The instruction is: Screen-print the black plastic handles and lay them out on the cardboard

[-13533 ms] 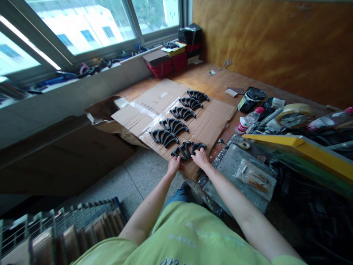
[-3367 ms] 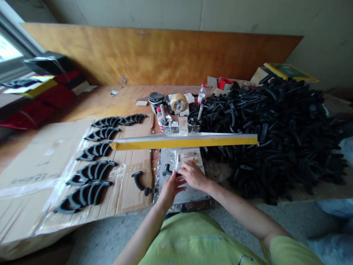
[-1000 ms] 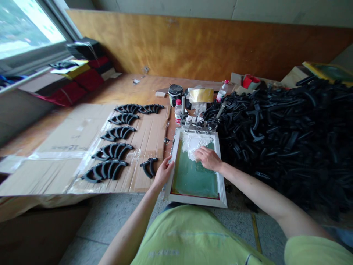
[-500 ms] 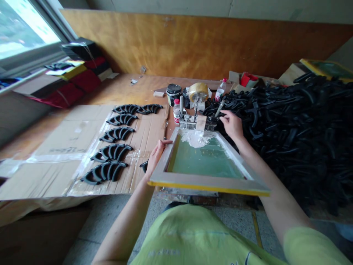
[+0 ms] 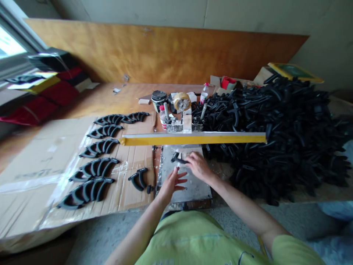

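Over the grey metal plate (image 5: 190, 187) my right hand (image 5: 200, 165) pinches one end of a small black curved plastic handle (image 5: 180, 160). Just in front of that piece is my left hand (image 5: 171, 184), fingers spread, holding nothing; whether a fingertip touches the handle I cannot tell. A screen-printing frame (image 5: 193, 139) is tilted up above both hands, its yellow front edge facing me. Behind it stands the hinge clamp (image 5: 185, 127). Left of the plate, two black curved handles (image 5: 138, 179) lie side by side on the cardboard (image 5: 121, 198).
Rows of black curved handles (image 5: 93, 169) cover part of the cardboard at left. A large heap of black handles (image 5: 261, 140) fills the right side. Behind the clamp are a tape roll (image 5: 182, 102), a paint tub (image 5: 159, 99) and red-capped bottles (image 5: 162, 117).
The screen frame has swung up from its lower slant. Both hands have left its sides and come together over the plate, the right one now holding a black handle. The view has shifted right.
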`<state>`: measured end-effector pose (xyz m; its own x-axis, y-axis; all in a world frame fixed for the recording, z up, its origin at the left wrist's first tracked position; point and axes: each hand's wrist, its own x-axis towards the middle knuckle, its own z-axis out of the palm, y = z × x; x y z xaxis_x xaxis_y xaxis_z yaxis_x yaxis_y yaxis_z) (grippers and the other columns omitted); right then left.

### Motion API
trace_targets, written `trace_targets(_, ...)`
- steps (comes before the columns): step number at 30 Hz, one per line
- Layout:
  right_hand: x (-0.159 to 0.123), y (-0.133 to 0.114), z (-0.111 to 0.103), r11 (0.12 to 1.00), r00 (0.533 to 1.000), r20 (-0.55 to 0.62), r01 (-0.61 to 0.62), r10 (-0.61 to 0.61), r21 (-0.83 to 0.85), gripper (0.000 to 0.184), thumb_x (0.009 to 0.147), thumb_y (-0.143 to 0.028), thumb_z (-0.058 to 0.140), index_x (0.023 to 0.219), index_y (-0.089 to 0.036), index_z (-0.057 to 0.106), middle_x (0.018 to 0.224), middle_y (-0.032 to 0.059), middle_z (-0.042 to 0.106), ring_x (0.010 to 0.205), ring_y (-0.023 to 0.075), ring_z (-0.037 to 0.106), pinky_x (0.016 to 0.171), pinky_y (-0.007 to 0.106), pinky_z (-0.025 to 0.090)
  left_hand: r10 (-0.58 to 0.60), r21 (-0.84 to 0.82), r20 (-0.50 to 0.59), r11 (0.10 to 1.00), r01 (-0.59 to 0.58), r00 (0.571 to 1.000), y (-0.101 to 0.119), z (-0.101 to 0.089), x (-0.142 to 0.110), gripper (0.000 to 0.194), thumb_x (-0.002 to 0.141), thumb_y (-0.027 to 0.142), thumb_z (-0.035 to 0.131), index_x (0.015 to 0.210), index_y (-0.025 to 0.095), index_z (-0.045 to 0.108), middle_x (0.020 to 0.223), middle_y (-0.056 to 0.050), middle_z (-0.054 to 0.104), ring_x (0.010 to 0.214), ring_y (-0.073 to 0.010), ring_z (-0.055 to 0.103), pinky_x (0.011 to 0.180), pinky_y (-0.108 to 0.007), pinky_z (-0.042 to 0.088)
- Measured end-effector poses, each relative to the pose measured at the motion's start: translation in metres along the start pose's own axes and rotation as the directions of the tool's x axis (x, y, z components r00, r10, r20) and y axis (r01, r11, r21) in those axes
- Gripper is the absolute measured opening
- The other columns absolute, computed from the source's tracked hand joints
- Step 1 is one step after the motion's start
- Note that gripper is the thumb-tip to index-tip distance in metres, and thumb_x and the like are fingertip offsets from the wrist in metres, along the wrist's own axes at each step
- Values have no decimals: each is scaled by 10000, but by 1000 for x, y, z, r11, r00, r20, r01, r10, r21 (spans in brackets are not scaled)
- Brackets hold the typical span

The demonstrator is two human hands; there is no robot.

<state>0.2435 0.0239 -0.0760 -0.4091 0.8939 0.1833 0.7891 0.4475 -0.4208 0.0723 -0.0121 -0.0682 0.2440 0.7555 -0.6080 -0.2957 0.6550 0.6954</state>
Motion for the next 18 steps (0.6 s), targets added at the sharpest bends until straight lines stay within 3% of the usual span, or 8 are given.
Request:
trace_targets(2,-5,-13,-2,974,970,100,215,-222,78,127,886,-259,607,961,-225,703,890,42,633,929,180,565,876,303,434,-19,-69,-55,998,16,998,-18,-6,-5,464,800,584,592,1000,166,595,911,-95,713,786,-204,685,582,-275,532)
trace_targets(4,-6,-3,-17,949,941,152,284,-303,135,138,901,-251,579,902,-236,716,850,17,657,880,160,587,854,278,441,26,-66,-176,997,-38,984,-24,-29,-11,406,807,557,590,930,170,583,838,-71,710,708,-181,677,542,-245,504)
trace_targets(6,-3,34,-47,991,992,36,116,-119,71,189,914,-234,534,861,-231,715,861,20,676,851,163,600,813,277,455,76,6,-336,997,-79,939,-26,-72,-16,379,833,540,543,924,175,582,843,-69,719,640,-167,666,502,-233,479)
trace_targets(7,0,59,-68,999,992,-118,-48,49,13,207,912,-221,513,848,-220,710,867,36,679,851,178,604,809,293,460,77,34,-428,997,-69,901,-27,-99,-18,383,855,532,494,889,163,591,803,-70,715,601,-157,652,501,-232,476)
trace_targets(9,9,111,-112,942,861,-428,-329,274,-60,196,889,-217,502,895,-193,696,912,81,671,896,217,600,841,337,460,38,82,-598,997,14,800,-33,-154,-19,394,884,503,415,838,156,596,699,-72,691,570,-165,637,510,-249,488)
trace_targets(11,19,156,-149,822,652,-638,-567,410,-52,213,863,-231,522,990,-147,672,984,134,659,943,250,594,869,376,456,-10,156,-701,973,167,713,-40,-200,-17,430,876,520,380,747,164,584,600,-76,648,529,-188,609,479,-275,483)
trace_targets(13,32,184,-172,714,568,-650,-698,505,-55,295,835,-293,581,1052,-107,653,1034,184,647,965,279,596,864,405,459,-7,285,-738,903,322,674,-45,-228,-11,450,843,580,390,657,198,539,538,-75,610,521,-226,599,464,-320,490)
trace_targets(18,50,202,-180,582,564,-453,-805,690,-116,275,817,-298,576,912,-71,699,997,246,666,973,337,630,864,448,466,49,589,-643,670,452,764,-36,-233,4,524,830,664,310,605,230,501,584,-110,616,612,-296,655,527,-390,531)
